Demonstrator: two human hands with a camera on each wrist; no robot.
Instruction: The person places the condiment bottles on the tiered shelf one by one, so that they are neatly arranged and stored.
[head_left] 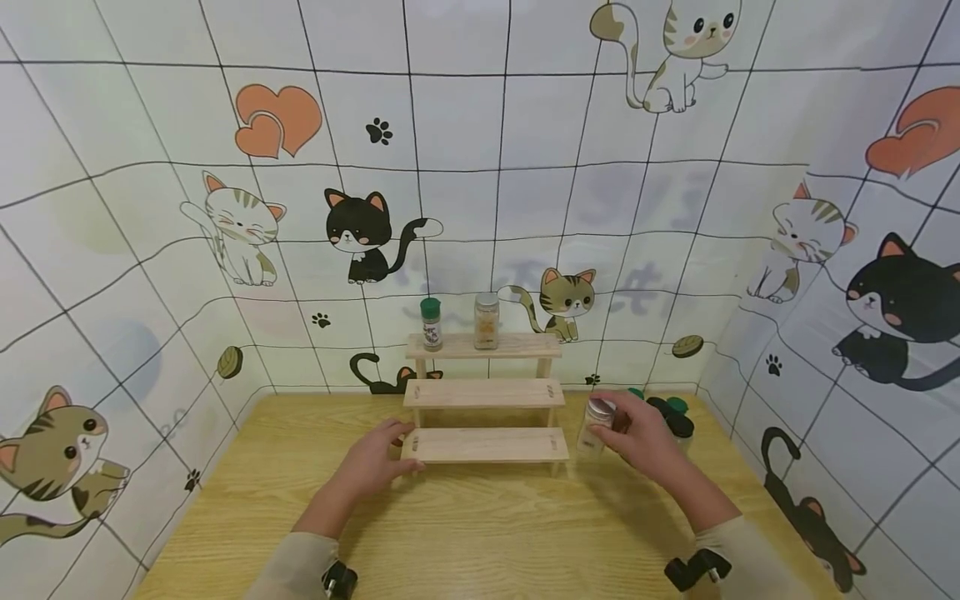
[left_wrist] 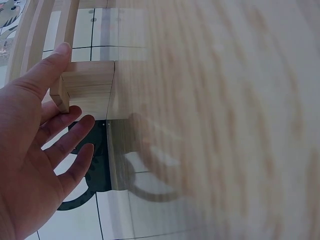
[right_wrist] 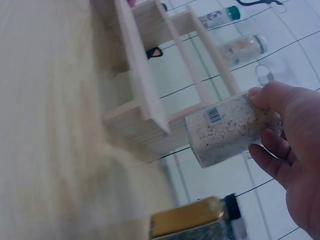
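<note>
A three-step wooden rack [head_left: 483,392] stands on the table. My left hand [head_left: 372,460] grips the left end of its lowest step. In the left wrist view, the thumb lies on the step's board [left_wrist: 90,82] and the index finger curls under it, while the other fingers spread loosely. Right of the rack, my right hand [head_left: 641,433] holds a clear spice jar [head_left: 591,435] by its silver cap. Pale, speckled grains and a barcode label show on that jar [right_wrist: 227,131] in the right wrist view.
A green-capped jar [head_left: 431,325] and a silver-capped jar [head_left: 487,323] stand on the top step. Behind my right hand are several more jars, including one with a black cap [head_left: 680,425] and one with a green cap [head_left: 677,405]. A cat-printed cloth [head_left: 465,208] hangs behind the table.
</note>
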